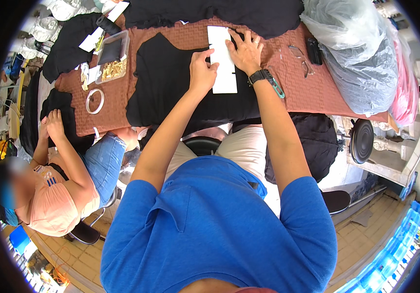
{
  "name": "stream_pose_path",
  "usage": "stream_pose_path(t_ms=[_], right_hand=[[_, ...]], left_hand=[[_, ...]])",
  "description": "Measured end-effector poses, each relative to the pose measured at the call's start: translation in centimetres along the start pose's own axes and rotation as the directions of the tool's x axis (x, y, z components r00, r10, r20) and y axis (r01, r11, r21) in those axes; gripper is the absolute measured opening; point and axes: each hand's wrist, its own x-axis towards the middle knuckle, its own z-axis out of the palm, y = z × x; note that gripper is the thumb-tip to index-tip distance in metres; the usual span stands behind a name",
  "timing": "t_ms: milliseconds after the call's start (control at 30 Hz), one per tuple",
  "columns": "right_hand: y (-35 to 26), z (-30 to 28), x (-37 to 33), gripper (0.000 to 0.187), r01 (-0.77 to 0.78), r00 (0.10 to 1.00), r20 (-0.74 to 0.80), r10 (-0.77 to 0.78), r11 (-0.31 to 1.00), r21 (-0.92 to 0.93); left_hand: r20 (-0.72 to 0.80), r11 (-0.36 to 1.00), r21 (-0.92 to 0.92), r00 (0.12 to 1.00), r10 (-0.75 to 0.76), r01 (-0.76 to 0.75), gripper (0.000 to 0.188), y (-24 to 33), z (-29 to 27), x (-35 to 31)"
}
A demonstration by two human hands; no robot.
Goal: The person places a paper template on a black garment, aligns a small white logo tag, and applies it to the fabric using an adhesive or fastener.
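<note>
A black garment piece lies spread over the brown cloth-covered table in front of me. On top of it rests a long white card strip with small notches along its edges. My right hand, with a dark watch at the wrist, presses flat on the card's upper right side, fingers spread. At the card's left edge my left hand is closed in a pinch, its fingertips touching the edge. Whatever it may hold is too small to make out. A teal-handled tool lies beside my right wrist.
Left on the table are a clear plastic box with gold-coloured pieces and a white tape roll. Eyeglasses and a black case lie right, near large plastic-wrapped bundles. A co-worker sits at left, hands on black cloth.
</note>
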Motion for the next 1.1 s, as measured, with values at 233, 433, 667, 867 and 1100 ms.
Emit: stream_pose_path(t_ms=[233,433,667,867,1100], right_hand=[[-0.1,-0.2,-0.2,0.045,0.035,0.999,-0.013,-0.035,0.999,-0.019],[0.1,0.2,-0.1,0.043,0.043,0.998,-0.044,-0.045,0.998,-0.049],[0.0,0.2,-0.2,0.042,0.074,0.994,-0.075,-0.074,0.997,-0.01],[-0.1,0.1,-0.2,0.042,0.041,0.998,-0.036,-0.042,0.999,-0.028],[0.3,0.3,0.0,0.045,0.036,0.999,-0.021,-0.036,0.999,0.011]], left_hand=[[0.079,0.992,0.123,0.997,-0.019,0.009,0.046,0.4,-0.8,0.7],[0.004,0.829,0.527,0.976,0.217,-0.187,0.044,0.1,-3.5,-0.4],[0.038,0.664,0.645,0.884,0.466,-0.377,0.048,-1.8,-5.5,-1.8],[0.254,0.819,0.328,0.879,0.404,-0.471,0.071,0.2,-6.5,-6.2],[0.279,0.759,0.405,0.859,0.429,-0.51,0.07,0.2,-5.2,-5.3]])
